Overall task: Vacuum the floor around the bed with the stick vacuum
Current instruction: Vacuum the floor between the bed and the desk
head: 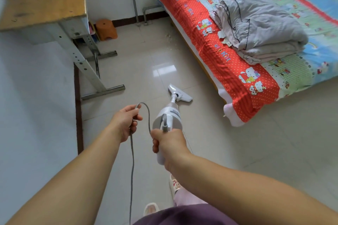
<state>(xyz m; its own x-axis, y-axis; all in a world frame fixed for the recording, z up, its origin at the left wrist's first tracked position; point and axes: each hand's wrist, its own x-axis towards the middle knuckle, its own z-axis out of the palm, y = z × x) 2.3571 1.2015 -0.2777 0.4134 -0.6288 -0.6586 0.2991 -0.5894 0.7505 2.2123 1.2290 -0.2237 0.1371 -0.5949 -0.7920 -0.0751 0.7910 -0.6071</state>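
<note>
Beside bed [228, 64], right hand [170, 144] gripping vacuum [169, 117]

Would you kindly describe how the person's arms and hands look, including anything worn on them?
Both forearms are bare, with no sleeves in view. The left hand and right hand wear no gloves, and no rings, watch or bracelets are visible on the fingers or wrists.

We see the bed [237, 71] on the right, a folded quilt [259, 31] on it. The desk [43, 0] stands left against the wall, a stool [106, 29] behind it. Between them, on the floor [237, 151], rests the vacuum [170, 115] head, near the bed's edge, with the cord [132, 160] trailing left of it.
</note>
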